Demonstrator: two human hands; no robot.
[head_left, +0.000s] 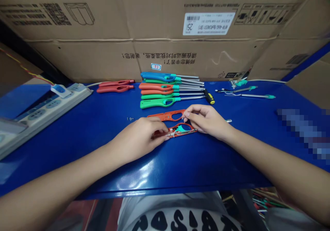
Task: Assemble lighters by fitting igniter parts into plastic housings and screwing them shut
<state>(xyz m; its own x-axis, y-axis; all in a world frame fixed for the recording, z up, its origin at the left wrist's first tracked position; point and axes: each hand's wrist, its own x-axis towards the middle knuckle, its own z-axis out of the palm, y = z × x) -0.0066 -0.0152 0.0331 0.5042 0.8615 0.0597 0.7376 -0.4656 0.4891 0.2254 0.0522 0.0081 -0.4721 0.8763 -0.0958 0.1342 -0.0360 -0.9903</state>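
Note:
An orange lighter body half lies open on the blue table, with a teal trigger, thin wires and a small clear part inside. My left hand is closed around its left end, fingertips at the inner parts. Just behind it lies the matching orange cover half. My right hand is closed in a pinch at the cover's right end; what its fingertips hold, if anything, is too small to make out. A metal tube tip shows past the right hand, the rest hidden under it.
Several small screws lie left of the cover. Behind are assembled lighters, red handles and a black-yellow screwdriver. Loose metal tubes lie back right. A power strip runs along the left; a cardboard wall stands behind.

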